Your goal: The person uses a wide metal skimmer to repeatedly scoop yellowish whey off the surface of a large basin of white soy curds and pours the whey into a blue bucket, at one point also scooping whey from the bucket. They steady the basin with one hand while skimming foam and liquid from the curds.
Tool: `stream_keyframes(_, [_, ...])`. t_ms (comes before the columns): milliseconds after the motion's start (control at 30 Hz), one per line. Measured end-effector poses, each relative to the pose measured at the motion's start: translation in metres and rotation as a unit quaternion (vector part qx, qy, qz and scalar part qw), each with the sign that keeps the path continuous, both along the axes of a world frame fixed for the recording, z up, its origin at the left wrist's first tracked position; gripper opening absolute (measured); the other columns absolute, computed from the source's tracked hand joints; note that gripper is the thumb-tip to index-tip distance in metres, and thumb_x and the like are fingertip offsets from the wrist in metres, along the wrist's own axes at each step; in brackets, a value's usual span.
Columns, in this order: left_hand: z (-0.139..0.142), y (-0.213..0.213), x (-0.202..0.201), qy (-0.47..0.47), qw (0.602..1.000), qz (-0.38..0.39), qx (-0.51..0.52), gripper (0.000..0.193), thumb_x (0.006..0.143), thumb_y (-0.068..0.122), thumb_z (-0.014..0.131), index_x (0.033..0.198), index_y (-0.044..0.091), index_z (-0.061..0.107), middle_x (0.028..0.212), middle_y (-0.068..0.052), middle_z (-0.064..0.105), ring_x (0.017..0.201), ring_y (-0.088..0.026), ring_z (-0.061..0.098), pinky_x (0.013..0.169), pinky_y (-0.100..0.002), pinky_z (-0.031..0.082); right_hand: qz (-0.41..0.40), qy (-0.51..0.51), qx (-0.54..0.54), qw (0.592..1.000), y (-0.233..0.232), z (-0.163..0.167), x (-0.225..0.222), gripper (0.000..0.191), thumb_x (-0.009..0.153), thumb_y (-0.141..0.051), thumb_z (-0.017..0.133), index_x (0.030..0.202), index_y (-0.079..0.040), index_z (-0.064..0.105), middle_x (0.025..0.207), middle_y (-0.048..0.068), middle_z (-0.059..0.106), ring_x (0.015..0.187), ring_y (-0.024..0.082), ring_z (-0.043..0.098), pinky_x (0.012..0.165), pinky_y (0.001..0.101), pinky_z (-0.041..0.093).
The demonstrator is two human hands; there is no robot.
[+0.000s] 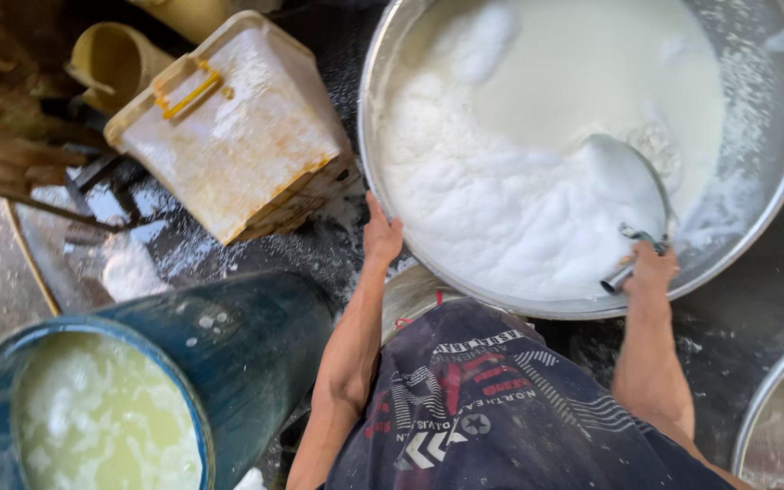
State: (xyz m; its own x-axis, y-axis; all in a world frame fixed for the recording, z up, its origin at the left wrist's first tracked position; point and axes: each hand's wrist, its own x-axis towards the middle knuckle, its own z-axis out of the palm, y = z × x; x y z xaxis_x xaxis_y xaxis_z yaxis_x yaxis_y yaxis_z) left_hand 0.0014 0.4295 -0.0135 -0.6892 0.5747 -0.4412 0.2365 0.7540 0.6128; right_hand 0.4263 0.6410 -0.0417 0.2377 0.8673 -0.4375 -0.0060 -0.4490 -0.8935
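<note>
Down below, the right hand (pixel 653 269) has its fingers curled tight round the handle of a metal scoop (pixel 628 186), whose bowl sits just beyond them in the foamy white liquid filling the wide metal basin (pixel 778 172). The left hand (pixel 381 234) presses on the near rim, fingers seemingly together. Beside the left elbow, the blue barrel (pixel 247 340) holds pale liquid nearly to the brim, while the basin remains well filled.

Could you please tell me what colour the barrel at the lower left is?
The barrel is dark blue, holding pale yellowish-white liquid; the head view shows it.
</note>
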Motion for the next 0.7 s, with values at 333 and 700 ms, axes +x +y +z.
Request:
stream_keyframes(333, [0.01,0.012,0.008,0.013,1.0,0.004,0.016,0.093,0.092,0.022,0.064,0.163,0.011,0.007,0.118,-0.029,0.07,0.107,-0.047,0.068,0.096,-0.051,0.052,-0.02,0.362,-0.142,0.921,0.055,-0.021,-0.103,0.015,0.09,-0.017,0.062,0.079,-0.012,0.053,0.062,0.006,0.053,0.057,0.025,0.056,0.056,0.0459,0.053])
stream_keyframes(700, [0.031,0.038,0.017,0.036,0.999,0.016,-0.029,0.091,0.093,0.021,0.063,0.164,0.013,0.006,0.122,-0.029,0.068,0.108,-0.048,0.067,0.094,-0.051,0.052,0.016,0.303,-0.076,0.95,0.206,0.035,-0.24,0.013,0.087,-0.002,0.065,0.091,-0.004,0.054,0.062,0.01,0.054,0.047,0.023,0.056,0.04,0.0435,0.049])
